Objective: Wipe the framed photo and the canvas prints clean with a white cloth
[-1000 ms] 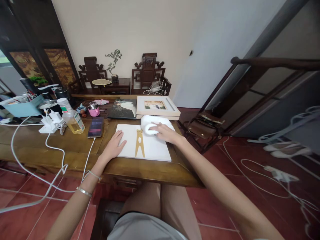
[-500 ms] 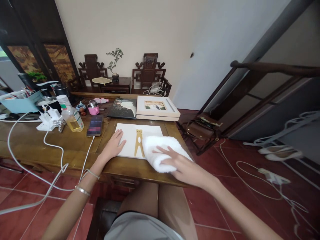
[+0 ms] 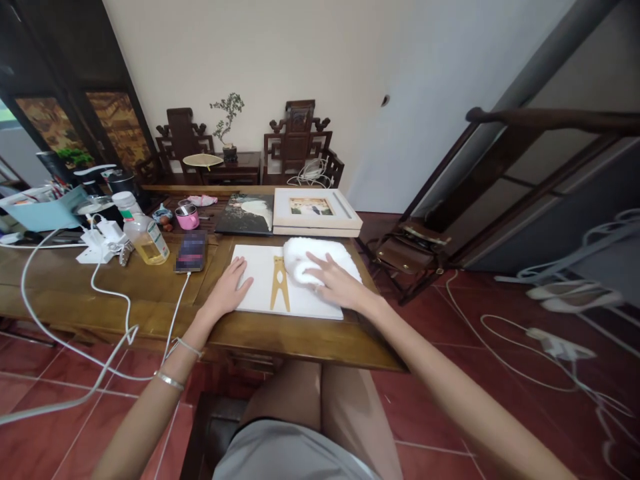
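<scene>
A white flat panel (image 3: 260,293) with a tan clothespin-shaped stand (image 3: 278,285) on it lies on the wooden table (image 3: 125,287). My left hand (image 3: 229,288) rests flat on the panel's left edge, fingers stretched out. My right hand (image 3: 336,281) presses a folded white towel (image 3: 306,257) onto the panel's upper right part, fingers spread over the cloth.
Behind the panel lie a white framed photo (image 3: 315,211) and a dark print (image 3: 247,215). To the left are a phone (image 3: 191,251), an oil bottle (image 3: 144,239), a pink cup (image 3: 187,217), a power strip with white cables (image 3: 103,248). A stair railing (image 3: 525,133) stands right.
My right hand swept the towel down to the panel's near right corner, then back up to its upper right part. My left hand stayed put.
</scene>
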Available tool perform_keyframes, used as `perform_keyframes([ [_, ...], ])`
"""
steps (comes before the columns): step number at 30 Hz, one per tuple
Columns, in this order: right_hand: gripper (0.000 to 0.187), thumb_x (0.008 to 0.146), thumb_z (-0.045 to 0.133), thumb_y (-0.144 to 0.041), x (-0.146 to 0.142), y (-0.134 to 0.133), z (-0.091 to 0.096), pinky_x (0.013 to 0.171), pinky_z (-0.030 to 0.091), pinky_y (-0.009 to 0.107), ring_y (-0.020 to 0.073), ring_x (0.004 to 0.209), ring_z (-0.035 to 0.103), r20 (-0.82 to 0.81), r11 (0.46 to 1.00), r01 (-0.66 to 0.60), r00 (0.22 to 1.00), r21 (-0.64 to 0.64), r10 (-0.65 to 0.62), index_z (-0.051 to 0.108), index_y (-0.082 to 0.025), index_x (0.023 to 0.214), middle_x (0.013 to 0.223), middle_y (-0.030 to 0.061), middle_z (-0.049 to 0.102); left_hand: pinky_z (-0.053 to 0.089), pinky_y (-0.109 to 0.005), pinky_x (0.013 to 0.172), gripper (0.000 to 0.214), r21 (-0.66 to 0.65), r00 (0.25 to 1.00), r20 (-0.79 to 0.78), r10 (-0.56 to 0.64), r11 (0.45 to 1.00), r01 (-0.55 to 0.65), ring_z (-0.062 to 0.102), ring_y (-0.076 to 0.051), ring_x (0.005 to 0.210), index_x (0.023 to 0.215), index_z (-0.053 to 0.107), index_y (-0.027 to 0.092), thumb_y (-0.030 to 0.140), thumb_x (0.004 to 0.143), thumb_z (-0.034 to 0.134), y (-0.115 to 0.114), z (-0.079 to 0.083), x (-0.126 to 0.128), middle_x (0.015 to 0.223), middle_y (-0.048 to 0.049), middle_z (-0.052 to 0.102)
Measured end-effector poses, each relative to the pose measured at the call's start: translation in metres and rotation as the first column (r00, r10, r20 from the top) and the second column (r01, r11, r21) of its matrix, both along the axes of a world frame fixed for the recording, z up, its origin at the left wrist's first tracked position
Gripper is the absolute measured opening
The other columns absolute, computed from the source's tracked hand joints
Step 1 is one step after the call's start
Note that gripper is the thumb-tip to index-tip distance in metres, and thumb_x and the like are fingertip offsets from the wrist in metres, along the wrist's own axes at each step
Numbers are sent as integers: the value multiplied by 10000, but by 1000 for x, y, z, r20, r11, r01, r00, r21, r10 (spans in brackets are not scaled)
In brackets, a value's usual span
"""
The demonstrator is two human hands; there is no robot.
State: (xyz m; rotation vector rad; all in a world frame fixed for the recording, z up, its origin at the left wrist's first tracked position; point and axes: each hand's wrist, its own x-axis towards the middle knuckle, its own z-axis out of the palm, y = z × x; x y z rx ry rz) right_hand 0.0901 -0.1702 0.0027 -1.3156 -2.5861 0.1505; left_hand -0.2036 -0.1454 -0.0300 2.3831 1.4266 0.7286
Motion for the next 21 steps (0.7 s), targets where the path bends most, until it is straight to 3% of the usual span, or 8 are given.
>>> perform_keyframes([
  [5,406,699,430,-26,5,-96,14,1140,99,581,255,1436,106,-12,986,-144,990,-86,144,645,-204,995,1511,45,339,222,-421,1167,573,-2,1000,-14,5,1000,-5,274,-250,1410,1354,437,49,402,904,395,-1,1,3,1477,-178,372],
  [7,440,648,426,-3,4,-116,20,1141,84,589,256,1438,91,10,978,-173,985,-115,175,648,-206,970,1512,25,335,219,-420,1168,579,1,1000,-24,1,1000,-1,267,-254,1412,1354,434,36,399,905,389,-2,2,3,1480,-186,363],
  [9,471,629,424,0,3,-118,24,1142,106,584,260,1435,110,16,975,-172,984,-144,176,646,-199,993,1510,35,337,216,-422,1169,579,1,999,-33,-3,1000,3,262,-257,1414,1355,432,33,394,905,388,-3,2,3,1482,-189,358],
  [12,458,700,419,-32,3,-85,24,1139,168,557,260,1423,177,-5,981,-114,993,-159,115,633,-190,1073,1484,75,383,213,-425,1169,579,-5,999,-34,-9,1000,9,259,-256,1415,1361,428,43,398,905,390,-2,3,1,1484,-184,356],
  [16,401,834,393,-127,1,-8,19,1116,184,580,287,1389,279,-20,996,-26,1000,-91,24,597,-188,1173,1386,99,512,222,-439,1164,579,-9,1000,-23,-16,1000,15,262,-254,1414,1366,429,72,416,902,400,-1,2,-1,1485,-170,362],
  [19,400,857,385,-139,-4,41,16,1084,251,544,321,1266,464,-34,999,17,999,-43,-19,593,-151,1199,1323,121,568,223,-430,1165,578,-9,1000,-11,-12,1000,12,267,-250,1413,1363,436,74,419,900,407,0,1,-2,1481,-166,370],
  [21,383,872,384,-151,-6,57,15,1049,306,510,323,1175,541,-41,999,44,998,-31,-45,603,-131,1185,1269,133,608,225,-429,1165,577,-13,1000,-6,-6,1000,6,271,-249,1411,1361,439,72,418,900,411,-1,2,-2,1479,-165,374],
])
